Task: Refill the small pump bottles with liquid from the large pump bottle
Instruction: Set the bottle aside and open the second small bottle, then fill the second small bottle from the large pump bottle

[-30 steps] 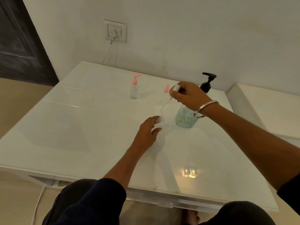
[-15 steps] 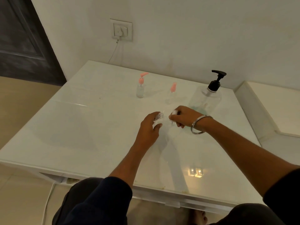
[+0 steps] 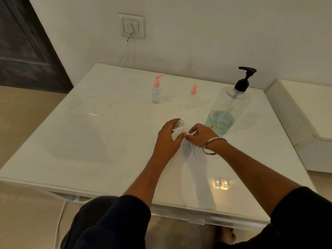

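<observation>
Gripping uncapped bottle point(image 3: 178, 129), hands point(image 3: 168, 139) mid-table point(image 3: 89, 141).

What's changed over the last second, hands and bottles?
The right hand came down from beside the large pump bottle to the table, pinching something small and white next to the open small bottle. The left hand still grips that bottle. Both pink-pump bottles stayed put.

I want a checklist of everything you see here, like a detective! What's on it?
Surface: glossy white table, light glare near front edge.
Job's things: big bottle, black pump, blue liquid low; open small bottle; two pink-pump bottles behind.
Clutter: nothing seen.
Hands: left hand grips the open bottle; right hand pinches something small and white beside it.
Cables: white cord from wall socket.
Surroundings: dark door.
</observation>
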